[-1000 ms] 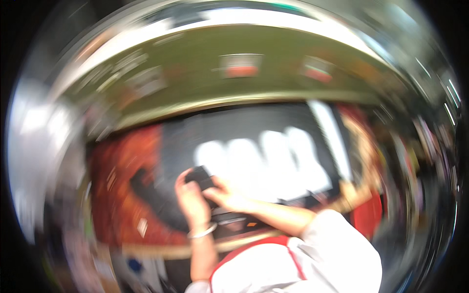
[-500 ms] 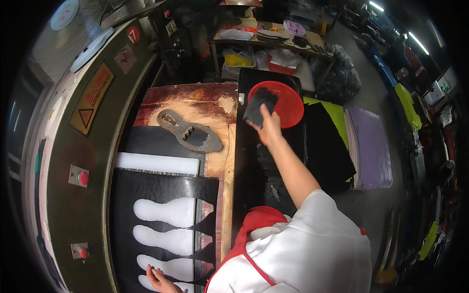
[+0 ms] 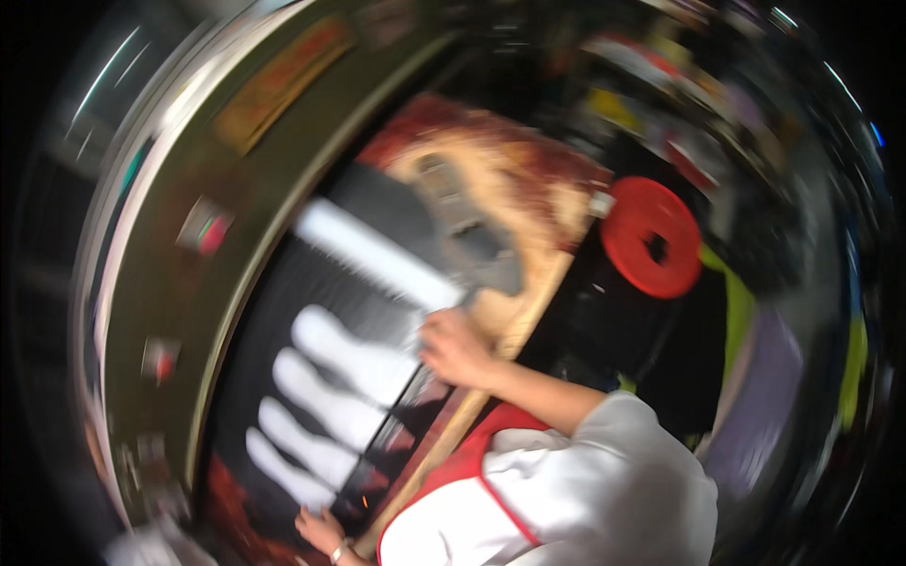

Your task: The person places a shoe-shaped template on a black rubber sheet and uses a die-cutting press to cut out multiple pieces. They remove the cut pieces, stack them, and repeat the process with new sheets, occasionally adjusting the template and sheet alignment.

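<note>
A black sheet carries a row of several white sole-shaped areas. At its right edge, beside the topmost sole shape, my right hand is closed with bent fingers, seemingly on the sheet's edge; blur hides the exact contact. Low down, my left hand touches around the end of the lowest sole shape, its fingertips smeared. A white strip lies above the sole shapes, close to my right hand. Beyond it rests a grey sole-shaped cutting die. A small dark thing sits in a round red dish.
A green machine body with red buttons runs along the left. A wooden edge borders the work surface. On the right are a black surface and purple sheets. A cluttered table stands at the back.
My right hand has left the red dish, let go of the dark piece, and come to the black sheet. My left hand has shifted to the lowest sole shape. The view has turned.
</note>
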The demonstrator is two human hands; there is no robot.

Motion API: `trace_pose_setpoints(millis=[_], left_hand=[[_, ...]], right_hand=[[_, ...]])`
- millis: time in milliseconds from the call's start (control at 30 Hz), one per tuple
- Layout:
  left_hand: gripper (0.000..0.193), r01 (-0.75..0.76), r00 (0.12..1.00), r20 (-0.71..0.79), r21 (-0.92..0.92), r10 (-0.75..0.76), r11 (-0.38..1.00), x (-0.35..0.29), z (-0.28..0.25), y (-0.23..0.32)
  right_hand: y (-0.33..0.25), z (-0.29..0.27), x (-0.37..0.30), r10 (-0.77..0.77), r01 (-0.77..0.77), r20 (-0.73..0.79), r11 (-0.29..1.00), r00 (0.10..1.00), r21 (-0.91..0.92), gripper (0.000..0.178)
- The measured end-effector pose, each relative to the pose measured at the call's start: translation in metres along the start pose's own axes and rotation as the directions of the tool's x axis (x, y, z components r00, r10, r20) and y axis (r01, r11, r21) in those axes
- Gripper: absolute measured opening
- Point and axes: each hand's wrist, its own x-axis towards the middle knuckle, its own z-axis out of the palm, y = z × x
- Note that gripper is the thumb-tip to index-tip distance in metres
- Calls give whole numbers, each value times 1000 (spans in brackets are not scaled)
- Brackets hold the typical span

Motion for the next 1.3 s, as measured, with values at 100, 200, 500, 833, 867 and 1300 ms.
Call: trace_pose_setpoints(millis=[100, 200, 500, 833, 867, 1300], left_hand=[[50, 152, 987, -9, -271, -161, 950, -45, 21, -7], [49, 130, 976, -85, -498, -198, 857, -65, 35, -1], [41, 368, 830, -142, -586, -539, 722, -43, 53, -7], [22, 525, 808, 576, -800, 124, 291, -138, 9, -61], [26, 415, 886, 431, -902, 173, 119, -123, 13, -60], [37, 44, 931, -244, -662, -270, 749, 125, 21, 21]], right_hand=[[0, -11, 2, 52, -47, 75, 997, 996, -64, 32], [4, -16, 3, 173, -187, 150, 979, 973, 86, 48], [19, -46, 14, 253, -596, 655, 710, 712, 375, 10], [39, -140, 12, 503, -441, 552, 861, 665, -253, 21], [46, -132, 17, 337, -238, 307, 917, 890, -319, 32], [110, -93, 62, 169, -105, 262, 965, 950, -239, 93]])
